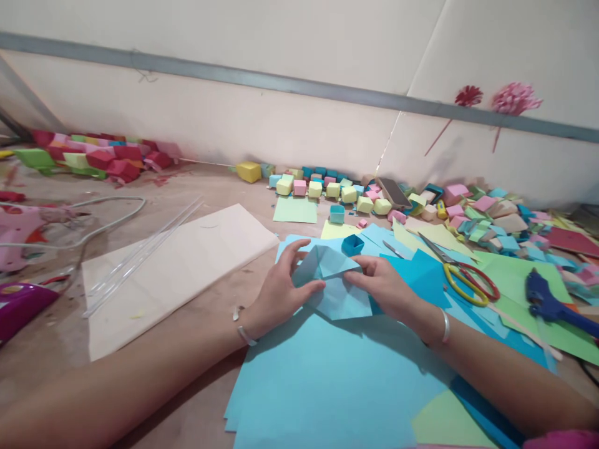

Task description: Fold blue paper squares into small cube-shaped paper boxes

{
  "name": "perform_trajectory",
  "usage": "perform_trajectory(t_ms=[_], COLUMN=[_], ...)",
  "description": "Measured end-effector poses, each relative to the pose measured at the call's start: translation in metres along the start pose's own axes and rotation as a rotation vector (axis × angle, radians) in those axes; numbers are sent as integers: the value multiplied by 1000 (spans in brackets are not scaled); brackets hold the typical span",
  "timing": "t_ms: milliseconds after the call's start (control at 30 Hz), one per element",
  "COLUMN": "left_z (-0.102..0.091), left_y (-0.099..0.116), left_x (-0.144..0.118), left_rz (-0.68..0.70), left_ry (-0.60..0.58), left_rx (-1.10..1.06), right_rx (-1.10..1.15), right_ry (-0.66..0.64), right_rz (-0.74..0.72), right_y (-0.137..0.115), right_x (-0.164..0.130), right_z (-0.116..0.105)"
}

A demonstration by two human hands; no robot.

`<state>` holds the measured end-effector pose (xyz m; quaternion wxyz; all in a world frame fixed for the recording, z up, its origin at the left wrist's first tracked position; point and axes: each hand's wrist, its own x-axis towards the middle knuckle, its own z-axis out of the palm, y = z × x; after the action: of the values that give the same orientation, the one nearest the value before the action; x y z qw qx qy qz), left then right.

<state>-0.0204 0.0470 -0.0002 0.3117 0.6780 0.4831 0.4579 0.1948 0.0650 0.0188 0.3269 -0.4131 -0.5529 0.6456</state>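
Fingers of both hands pinch folded blue paper (333,280), long axis left-right, its point toward the person

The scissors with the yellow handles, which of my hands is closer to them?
Right. Your right hand pinches the light blue folded paper just left of the scissors, not touching them. Your left hand holds the paper's far side, farther away.

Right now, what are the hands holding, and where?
Light blue folded paper: left hand pinches its left edge, right hand its right edge.
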Motion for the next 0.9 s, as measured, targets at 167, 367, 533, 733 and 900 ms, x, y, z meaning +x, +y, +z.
perform_trajectory(t_ms=[167, 367, 533, 733, 900], left_z=[-1, -7, -6, -4, -15], left_y=[-4, -2, -5, -12, 11], left_x=[-1, 2, 4, 8, 20], left_rz=[336, 556, 386, 340, 140], left_ry=[190, 197, 126, 100, 23], left_rx=[195, 492, 562, 518, 265], right_rx=[124, 185, 212, 155, 77], right_ry=[54, 41, -18, 21, 126], right_rz=[15, 26, 36, 39, 40], right_y=[4, 3, 3, 7, 10], right_x=[2, 4, 2, 6, 11], right_z=[0, 0, 2, -2, -4])
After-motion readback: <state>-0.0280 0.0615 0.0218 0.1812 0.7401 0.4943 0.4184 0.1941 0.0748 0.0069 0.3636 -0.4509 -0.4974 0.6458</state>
